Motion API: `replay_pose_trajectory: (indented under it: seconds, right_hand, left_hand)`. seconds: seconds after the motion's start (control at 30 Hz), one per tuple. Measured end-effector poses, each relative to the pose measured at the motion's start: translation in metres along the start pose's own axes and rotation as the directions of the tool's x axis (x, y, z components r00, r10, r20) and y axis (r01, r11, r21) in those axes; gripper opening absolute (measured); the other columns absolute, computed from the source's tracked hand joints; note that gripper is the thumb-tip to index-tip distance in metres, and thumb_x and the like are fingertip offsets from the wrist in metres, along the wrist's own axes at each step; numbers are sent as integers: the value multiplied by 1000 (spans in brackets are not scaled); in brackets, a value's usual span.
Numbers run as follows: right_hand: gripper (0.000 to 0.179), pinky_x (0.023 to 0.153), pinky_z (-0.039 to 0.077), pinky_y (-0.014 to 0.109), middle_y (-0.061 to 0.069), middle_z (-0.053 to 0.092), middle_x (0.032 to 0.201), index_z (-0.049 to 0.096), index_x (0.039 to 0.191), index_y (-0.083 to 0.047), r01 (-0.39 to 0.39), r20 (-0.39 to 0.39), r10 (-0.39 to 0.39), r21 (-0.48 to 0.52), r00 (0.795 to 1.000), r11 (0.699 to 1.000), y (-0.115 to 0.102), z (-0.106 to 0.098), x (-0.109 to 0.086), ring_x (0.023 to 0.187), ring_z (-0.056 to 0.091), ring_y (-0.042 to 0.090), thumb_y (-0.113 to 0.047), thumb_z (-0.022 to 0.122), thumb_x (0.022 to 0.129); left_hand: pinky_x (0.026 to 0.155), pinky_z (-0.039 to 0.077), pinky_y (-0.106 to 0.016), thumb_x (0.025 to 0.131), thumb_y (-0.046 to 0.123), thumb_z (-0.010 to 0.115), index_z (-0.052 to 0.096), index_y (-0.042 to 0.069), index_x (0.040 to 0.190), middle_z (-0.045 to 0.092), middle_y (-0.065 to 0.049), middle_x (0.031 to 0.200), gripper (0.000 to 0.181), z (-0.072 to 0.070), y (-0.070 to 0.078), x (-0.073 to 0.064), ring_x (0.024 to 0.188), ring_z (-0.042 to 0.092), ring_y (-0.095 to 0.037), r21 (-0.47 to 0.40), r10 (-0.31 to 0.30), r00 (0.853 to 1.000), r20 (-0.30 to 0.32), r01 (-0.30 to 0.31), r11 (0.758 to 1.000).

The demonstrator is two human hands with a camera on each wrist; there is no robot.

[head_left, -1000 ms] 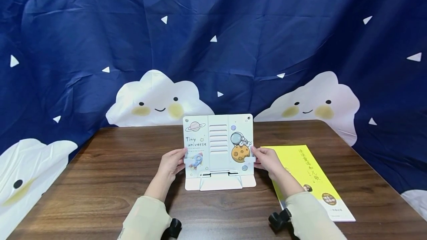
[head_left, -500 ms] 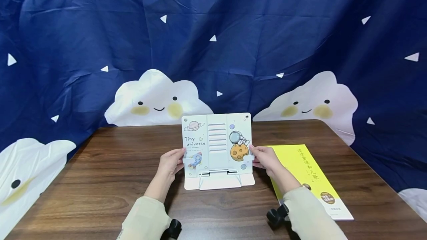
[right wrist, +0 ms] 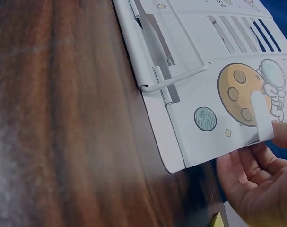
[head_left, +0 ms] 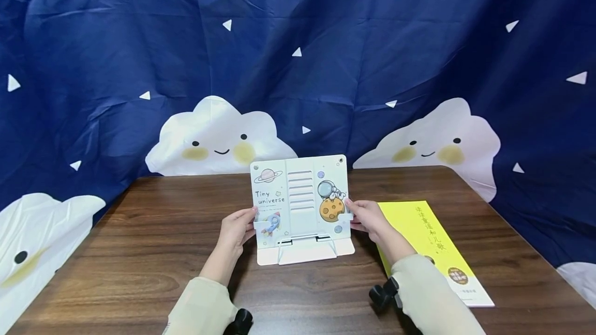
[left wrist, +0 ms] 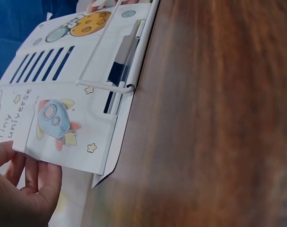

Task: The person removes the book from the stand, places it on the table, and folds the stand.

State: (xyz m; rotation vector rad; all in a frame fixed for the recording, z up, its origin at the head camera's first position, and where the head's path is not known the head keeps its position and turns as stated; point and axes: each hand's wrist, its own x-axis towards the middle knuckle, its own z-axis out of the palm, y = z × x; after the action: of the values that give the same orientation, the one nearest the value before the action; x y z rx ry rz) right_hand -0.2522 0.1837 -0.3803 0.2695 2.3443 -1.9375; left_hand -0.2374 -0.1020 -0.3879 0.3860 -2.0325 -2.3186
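Note:
A white book stand [head_left: 302,221] printed with a rocket, an astronaut and "Tiny universe" stands propped up in the middle of the table. My left hand [head_left: 236,229] grips its left edge by the side clip [left wrist: 24,132], thumb at the front and fingers behind. On the opposite edge my right hand [head_left: 370,218] holds it the same way, close to the other clip [right wrist: 261,116]. A wire page holder [right wrist: 176,78] sticks out at the stand's lower front, above the bottom ledge [head_left: 304,252]. Parts of the fingers are hidden behind the panel.
A yellow book [head_left: 428,237] lies flat on the wooden table [head_left: 139,252] at the right, partly under my right forearm. Behind the table hangs a dark blue curtain [head_left: 326,66] with white clouds and triangles.
The stand's panel has shifted slightly left and tilts a little, its right side raised. Both hands have kept their grip, and the right hand has moved slightly up and left with it.

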Motion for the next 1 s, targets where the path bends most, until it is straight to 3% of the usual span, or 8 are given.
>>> replay_pose_trajectory:
  seconds: [0.33,0.67,1.0]
  right_hand:
    - [39,72,47,36,12,56,81,53,98,10,-16,0,16,-4,1000,1000,-7,3,2,71,53,20,-27,47,89]
    - [38,71,47,36,12,55,81,53,99,11,-41,-28,41,-8,999,999,-13,9,9,68,52,18,-25,49,88]
    - [39,73,47,36,12,55,82,53,100,11,-67,-39,67,-1,997,998,-17,12,18,68,53,18,-25,51,87]
  left_hand:
    - [64,49,-28,78,25,63,62,-1,95,61,-6,75,31,-3,-10,6,63,58,-13,-4,-28,999,-23,28,1000]
    - [57,48,-26,79,17,63,59,-9,94,60,-7,69,31,-7,2,-9,59,57,-15,-60,-2,1000,20,4,998]
    - [58,48,-26,78,15,64,61,-6,88,60,-7,69,24,-12,3,-18,60,56,-15,-119,-42,997,64,49,992]
